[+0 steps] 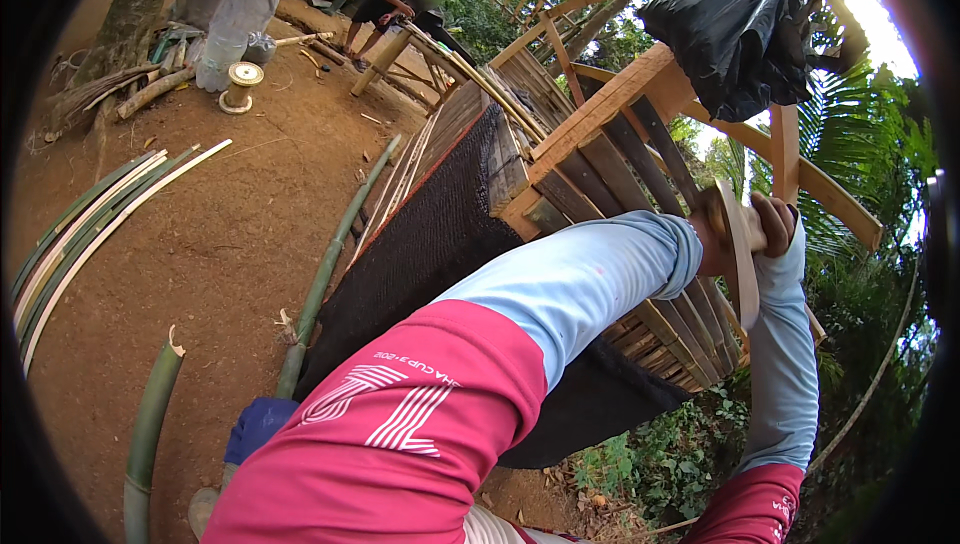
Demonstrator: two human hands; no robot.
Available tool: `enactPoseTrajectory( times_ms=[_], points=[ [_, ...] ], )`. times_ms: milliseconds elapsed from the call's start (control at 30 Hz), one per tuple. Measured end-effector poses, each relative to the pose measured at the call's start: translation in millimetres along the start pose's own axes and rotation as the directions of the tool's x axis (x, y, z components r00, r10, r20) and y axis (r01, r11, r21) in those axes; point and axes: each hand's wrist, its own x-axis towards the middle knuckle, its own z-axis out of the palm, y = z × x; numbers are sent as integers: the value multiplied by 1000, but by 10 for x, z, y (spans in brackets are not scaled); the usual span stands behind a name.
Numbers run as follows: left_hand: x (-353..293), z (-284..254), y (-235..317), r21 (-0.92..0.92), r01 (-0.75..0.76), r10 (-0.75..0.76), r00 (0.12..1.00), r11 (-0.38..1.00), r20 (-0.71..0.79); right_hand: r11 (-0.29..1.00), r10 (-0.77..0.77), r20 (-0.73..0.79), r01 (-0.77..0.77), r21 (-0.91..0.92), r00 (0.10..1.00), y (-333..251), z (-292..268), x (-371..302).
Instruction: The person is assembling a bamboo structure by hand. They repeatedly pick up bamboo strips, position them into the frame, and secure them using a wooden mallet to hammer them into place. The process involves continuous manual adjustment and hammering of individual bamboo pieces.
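Both my arms reach up and to the right over a slatted bamboo and timber frame. A pale split bamboo strip, seen nearly edge-on, stands roughly upright between my hands. My left hand is against its left side and appears closed on it, with most fingers hidden. On the other side my right hand has its fingers curled in at the strip. Behind my hands run dark bamboo slats between timber rails. A black plastic sheet is draped over the frame just above them.
Black mesh cloth hangs along the structure's near side. Green bamboo poles and several split strips lie on the dirt. A wooden spool stands near the tree trunk. Another person bends by a bench.
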Motion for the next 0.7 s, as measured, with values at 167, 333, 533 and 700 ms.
enactPoseTrajectory(
  times_ms=[167, 333, 533, 700],
  points=[
    [-16, 9, 38, -359, 353, -255, 922, 864, 291, 861, 505, 221, -506, -58, 834, -221, 91, 176],
    [27, -290, 264, -591, 480, -350, 877, 649, 328, 994, -98, -52, 96, -53, 994, 66, -28, -155],
    [-22, 183, 61, -104, 148, -131, 979, 984, 156, 975, 213, 47, -209, -75, 976, -145, 165, 125],
    [-253, 331, -29, 66, 122, -132, 976, 990, 174, 970, 161, 192, -119, -214, 968, -332, 38, 334]
  ],
)
